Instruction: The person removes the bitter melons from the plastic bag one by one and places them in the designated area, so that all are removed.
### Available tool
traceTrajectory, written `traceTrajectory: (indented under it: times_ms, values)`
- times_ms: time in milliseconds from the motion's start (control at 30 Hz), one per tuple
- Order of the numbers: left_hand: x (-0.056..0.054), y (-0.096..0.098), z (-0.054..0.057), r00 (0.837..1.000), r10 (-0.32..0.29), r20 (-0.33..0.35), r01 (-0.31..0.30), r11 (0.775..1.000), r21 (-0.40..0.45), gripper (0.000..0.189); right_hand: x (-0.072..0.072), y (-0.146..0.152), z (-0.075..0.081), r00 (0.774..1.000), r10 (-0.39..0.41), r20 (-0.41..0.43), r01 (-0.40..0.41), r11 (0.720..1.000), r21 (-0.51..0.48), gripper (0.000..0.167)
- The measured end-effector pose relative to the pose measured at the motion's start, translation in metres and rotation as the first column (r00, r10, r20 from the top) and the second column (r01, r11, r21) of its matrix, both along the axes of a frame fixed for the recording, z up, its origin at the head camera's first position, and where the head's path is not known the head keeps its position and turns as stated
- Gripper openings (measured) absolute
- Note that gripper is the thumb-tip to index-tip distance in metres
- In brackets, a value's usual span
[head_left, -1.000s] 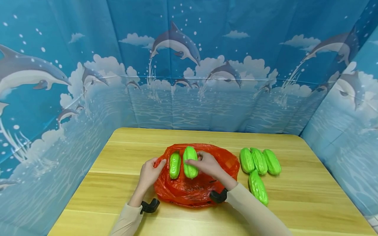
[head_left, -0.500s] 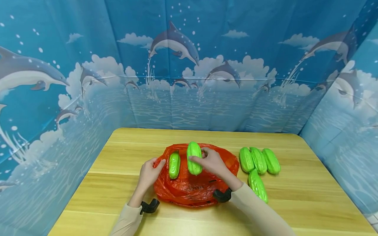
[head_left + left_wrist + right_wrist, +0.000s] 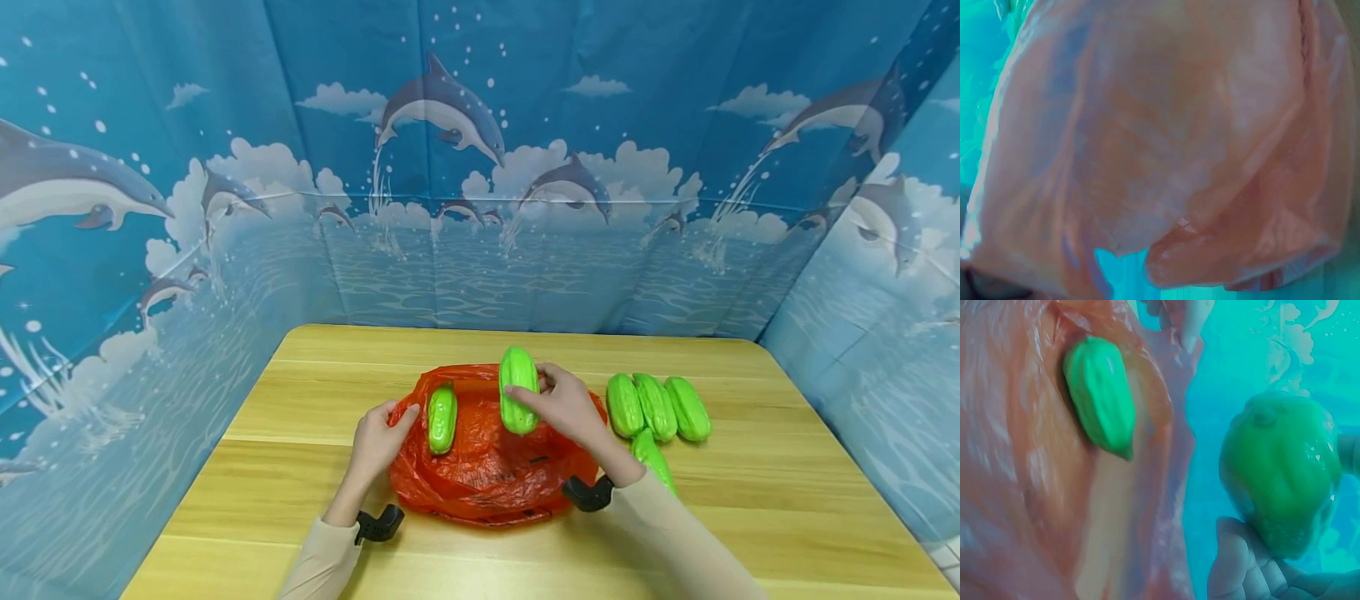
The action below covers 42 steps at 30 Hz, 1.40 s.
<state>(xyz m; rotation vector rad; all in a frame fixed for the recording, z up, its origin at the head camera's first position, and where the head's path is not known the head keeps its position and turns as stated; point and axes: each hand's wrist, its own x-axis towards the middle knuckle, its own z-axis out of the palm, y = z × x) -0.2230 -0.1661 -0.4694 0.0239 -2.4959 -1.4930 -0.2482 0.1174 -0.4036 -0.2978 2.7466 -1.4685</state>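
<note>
My left hand (image 3: 378, 437) pinches the left rim of a red plastic bag (image 3: 480, 467), which lies open on the table. Inside the bag, toward its left side, lies one glossy, ribbed green gourd (image 3: 442, 419), also visible in the right wrist view as a green gourd (image 3: 1100, 394). My right hand (image 3: 566, 407) holds a second green gourd (image 3: 519, 390) between thumb and fingers, raised over the bag's back right part. That held gourd (image 3: 1282, 472) fills the right side of the right wrist view. Bag plastic (image 3: 1166, 125) covers most of the left wrist view, so my left fingers are largely hidden there.
To the right of the bag, three green gourds (image 3: 655, 407) lie side by side on the wooden table (image 3: 750, 500). Another gourd (image 3: 651, 458) sits in front of them, partly behind my right forearm. A dolphin-print curtain (image 3: 480, 250) surrounds the table's back and sides.
My right hand has carried its gourd up and to the right, from beside the gourd in the bag toward the bag's right side. The left hand stays on the rim.
</note>
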Motion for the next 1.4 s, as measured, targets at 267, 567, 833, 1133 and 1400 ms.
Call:
traceTrajectory:
  times_ms: [267,567,833,1133,1400]
  values:
    - [0.000,0.000,0.000,1.000,-0.008,0.006,0.008,1.000,-0.001,0.032,0.002,0.022,0.008,0.999,-0.030,-0.045,0.030,1.000,0.003,0.071]
    - [-0.001,0.000,-0.002,1.000,-0.010,0.002,0.010,1.000,-0.004,0.030,0.009,0.044,0.010,0.999,-0.046,-0.028,0.046,0.999,-0.024,0.070]
    - [-0.002,0.000,-0.002,1.000,-0.016,-0.003,0.016,1.000,-0.006,0.032,0.012,0.063,0.006,0.993,-0.107,-0.051,0.107,0.994,-0.017,0.071]
    - [-0.001,0.002,-0.001,1.000,-0.015,0.009,0.015,1.000,0.006,0.031,0.015,0.078,0.003,0.986,-0.150,-0.077,0.150,0.989,-0.013,0.061]
    - [-0.001,0.001,-0.002,1.000,-0.014,-0.005,0.014,1.000,0.005,0.031,0.018,0.094,0.001,0.987,-0.149,-0.055,0.146,0.988,-0.044,0.060]
